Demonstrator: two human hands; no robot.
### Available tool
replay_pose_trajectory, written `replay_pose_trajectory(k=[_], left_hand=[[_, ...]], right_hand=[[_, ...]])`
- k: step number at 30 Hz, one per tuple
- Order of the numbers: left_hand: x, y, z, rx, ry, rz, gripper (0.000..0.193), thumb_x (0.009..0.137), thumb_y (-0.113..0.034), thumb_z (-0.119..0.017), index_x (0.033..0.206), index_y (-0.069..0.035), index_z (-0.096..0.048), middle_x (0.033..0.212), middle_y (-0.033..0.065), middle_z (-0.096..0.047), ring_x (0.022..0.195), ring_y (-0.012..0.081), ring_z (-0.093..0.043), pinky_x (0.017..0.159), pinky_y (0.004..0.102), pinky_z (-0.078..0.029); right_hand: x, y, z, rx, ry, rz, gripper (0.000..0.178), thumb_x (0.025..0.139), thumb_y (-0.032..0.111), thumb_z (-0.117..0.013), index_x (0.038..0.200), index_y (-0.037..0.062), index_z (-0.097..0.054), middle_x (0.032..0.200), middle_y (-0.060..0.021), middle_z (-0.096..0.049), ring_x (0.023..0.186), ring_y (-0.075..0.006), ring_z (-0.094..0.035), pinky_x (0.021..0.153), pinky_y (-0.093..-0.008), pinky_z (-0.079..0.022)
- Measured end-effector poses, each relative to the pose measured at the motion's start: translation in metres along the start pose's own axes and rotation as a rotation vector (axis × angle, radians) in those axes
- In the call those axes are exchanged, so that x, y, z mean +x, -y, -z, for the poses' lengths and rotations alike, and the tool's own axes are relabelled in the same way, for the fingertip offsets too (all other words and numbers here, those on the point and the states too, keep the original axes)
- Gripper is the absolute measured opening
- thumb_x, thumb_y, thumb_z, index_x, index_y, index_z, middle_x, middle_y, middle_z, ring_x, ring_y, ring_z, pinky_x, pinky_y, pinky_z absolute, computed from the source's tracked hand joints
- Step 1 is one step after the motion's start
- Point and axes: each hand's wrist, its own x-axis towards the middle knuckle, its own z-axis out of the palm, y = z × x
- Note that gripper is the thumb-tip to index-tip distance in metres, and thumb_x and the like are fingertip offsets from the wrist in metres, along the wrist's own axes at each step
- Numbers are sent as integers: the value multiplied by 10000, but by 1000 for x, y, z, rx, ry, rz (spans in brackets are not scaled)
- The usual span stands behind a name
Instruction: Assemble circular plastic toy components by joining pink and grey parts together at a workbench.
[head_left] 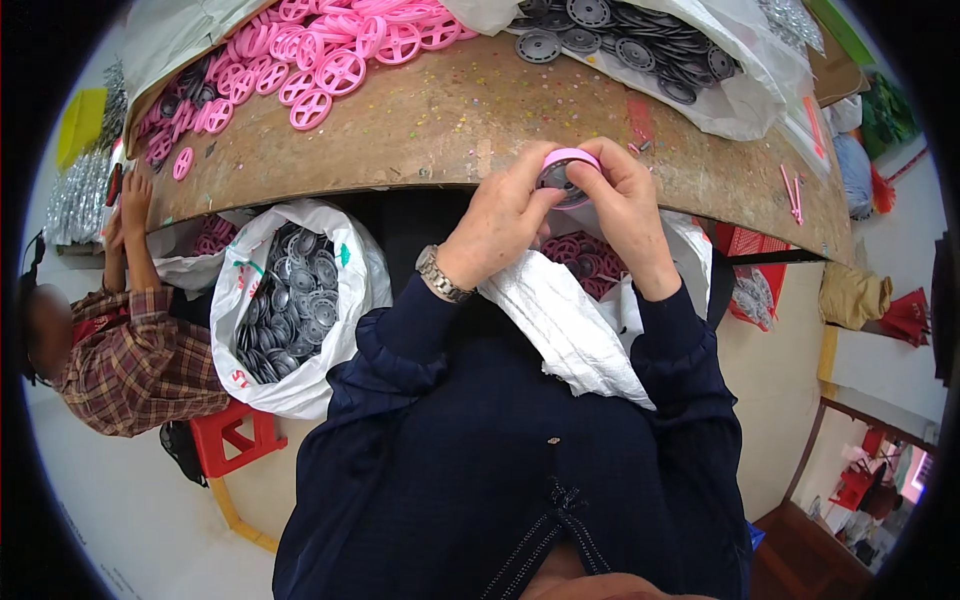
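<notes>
Between my two hands, at the table's near edge, is a small plastic wheel (555, 178) with a pink outer ring and a dark grey disc face. My left hand (500, 215), with a metal watch on its wrist, grips the wheel's left side. On the other side my right hand (628, 210) closes round it, its thumb pressed on the ring and disc. Just below, a white woven sack (575, 335) lies open against my lap. Several pink wheel pieces (588, 262) show inside it, partly covered by my hands.
On the wooden table (430, 130) lie a heap of pink spoked wheels (340, 70) and a heap of grey discs (640, 55). A white sack (222, 300) of grey discs stands at my left. Beyond it a co-worker (130, 360) in a checked shirt sits near a red stool (235, 440).
</notes>
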Motion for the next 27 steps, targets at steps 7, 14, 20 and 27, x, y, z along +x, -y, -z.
replay_pose_trajectory(k=[7,14,20,27], left_hand=[[9,14,19,307,-139,-329,426,885,-168,-649,1267,-14,-537,963,180,-648,856,320,-646,749,394,-507],[47,52,149,1136,-677,-356,541,881,-353,-692,1296,-39,-545,1143,199,-588,1099,362,-522,936,483,-423],[70,76,201,1421,-726,69,754,790,-532,-727,1346,-75,-502,1166,206,-603,1116,379,-549,856,536,-477],[80,90,210,1441,-774,9,672,758,-514,-752,1230,-67,-579,1044,185,-636,1025,386,-585,825,521,-484]], right_hand=[[-1,7,37,-292,208,-75,116,943,91,-596,1007,0,-626,913,22,-625,856,-68,-563,741,-228,-455],[-27,20,68,-843,452,-98,229,843,221,-684,921,7,-662,740,-141,-628,689,-243,-626,641,-351,-481],[-30,18,70,-1119,477,-105,292,829,303,-690,899,19,-678,800,-173,-673,790,-355,-653,693,-422,-500],[-4,41,54,-864,507,-63,203,866,199,-662,931,7,-673,809,-153,-674,751,-297,-657,695,-373,-505]])
